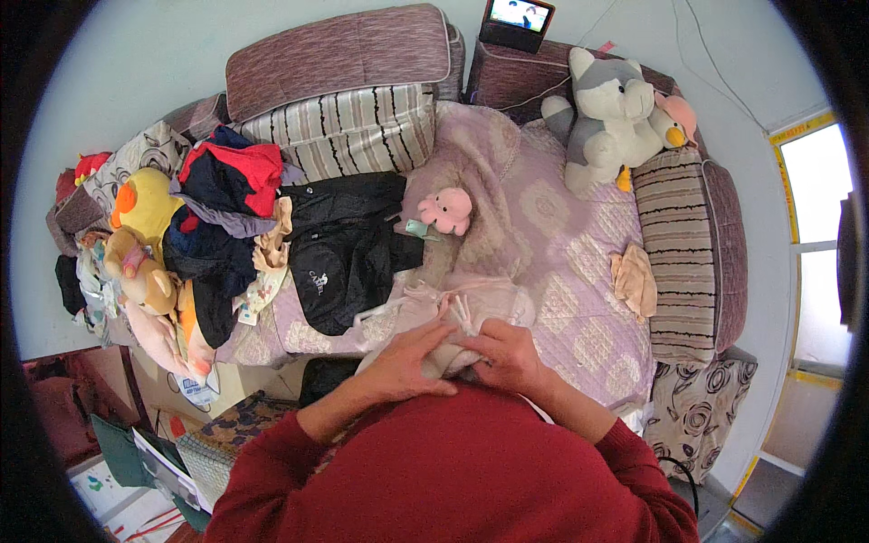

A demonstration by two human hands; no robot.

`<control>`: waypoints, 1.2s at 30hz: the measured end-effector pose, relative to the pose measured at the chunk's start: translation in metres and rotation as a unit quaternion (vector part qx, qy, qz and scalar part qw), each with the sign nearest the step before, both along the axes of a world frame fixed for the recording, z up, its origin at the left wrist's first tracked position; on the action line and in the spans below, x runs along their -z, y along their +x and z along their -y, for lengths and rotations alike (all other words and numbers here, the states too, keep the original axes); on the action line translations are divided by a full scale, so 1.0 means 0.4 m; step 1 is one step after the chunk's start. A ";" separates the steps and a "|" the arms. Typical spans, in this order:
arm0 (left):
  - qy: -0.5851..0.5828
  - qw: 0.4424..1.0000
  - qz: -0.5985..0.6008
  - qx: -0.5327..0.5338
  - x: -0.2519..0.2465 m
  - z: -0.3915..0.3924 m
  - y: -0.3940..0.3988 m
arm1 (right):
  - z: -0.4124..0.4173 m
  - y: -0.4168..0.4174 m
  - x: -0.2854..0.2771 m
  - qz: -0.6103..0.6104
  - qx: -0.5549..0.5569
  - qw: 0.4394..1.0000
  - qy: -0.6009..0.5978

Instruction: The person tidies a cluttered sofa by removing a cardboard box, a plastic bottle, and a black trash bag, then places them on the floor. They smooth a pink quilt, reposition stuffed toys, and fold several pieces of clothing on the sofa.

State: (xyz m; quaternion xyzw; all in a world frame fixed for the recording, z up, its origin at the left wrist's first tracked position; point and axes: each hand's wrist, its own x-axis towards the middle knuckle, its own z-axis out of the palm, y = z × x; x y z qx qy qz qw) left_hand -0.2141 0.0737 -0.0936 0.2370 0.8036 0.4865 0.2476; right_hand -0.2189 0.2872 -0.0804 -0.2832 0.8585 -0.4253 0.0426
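A pale, bunched garment (441,361) with white cords sits between my two hands, close against my red sweater. My left hand (407,358) curves around its left side, thumb below and fingers above. On the other side, my right hand (510,356) pinches the cloth with bent fingers. Sheer pale-pink fabric (499,302) spreads from the hands onto the quilt, and white cords (463,312) stand up between the fingers. Beyond them lie a pink octopus plush toy (448,209) and a black jacket (339,251) bearing a Camel logo. My palms are hidden.
A lilac quilt (543,251) covers the sofa. Clothes (224,183) and plush toys, including a yellow duck (151,203), pile up at left. A grey-and-white plush husky (607,115) sits at back right, near a lit screen (519,15). Beige cloth (635,279) lies by the striped cushion (679,258).
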 end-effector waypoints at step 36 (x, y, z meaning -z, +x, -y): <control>0.244 0.945 0.194 -0.098 -0.138 -0.064 -0.233 | 0.051 -0.029 -0.253 0.216 -0.343 0.854 -0.326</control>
